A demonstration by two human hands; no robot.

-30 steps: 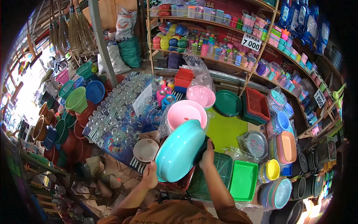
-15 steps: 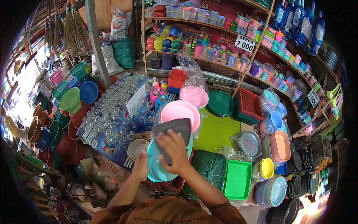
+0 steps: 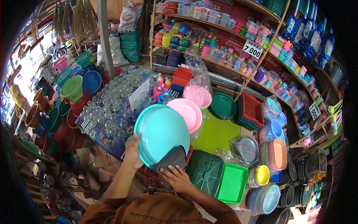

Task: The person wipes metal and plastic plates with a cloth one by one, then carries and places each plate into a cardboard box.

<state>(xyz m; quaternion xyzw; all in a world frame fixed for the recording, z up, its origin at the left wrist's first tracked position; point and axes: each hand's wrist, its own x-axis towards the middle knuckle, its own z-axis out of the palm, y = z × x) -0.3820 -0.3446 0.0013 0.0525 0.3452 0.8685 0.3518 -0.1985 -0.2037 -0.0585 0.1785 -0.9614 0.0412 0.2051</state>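
Observation:
A round turquoise basin (image 3: 161, 131) is held up in front of me, its hollow turned toward me. My left hand (image 3: 132, 153) grips its left edge, with the thumb along the rim and the other fingers hidden behind. On a dark grey cloth (image 3: 173, 158) lies my right hand (image 3: 176, 180), fingers pressing it over the basin's lower right rim. Part of the cloth hangs below that rim. Just behind the basin is a pink basin (image 3: 189, 115), partly covered by it.
Glass jars (image 3: 108, 108) crowd the table at left. To the right stand a green mesh basket (image 3: 204, 170), a bright green tray (image 3: 232, 184) and a yellow bowl (image 3: 262, 174). A dark green round tray (image 3: 222, 105) and red baskets (image 3: 252, 108) sit farther back, before shelves of plastic goods.
The basin has been raised and tilted toward me, showing more of its inside. My right hand and the cloth have moved from its upper part down to the lower right rim.

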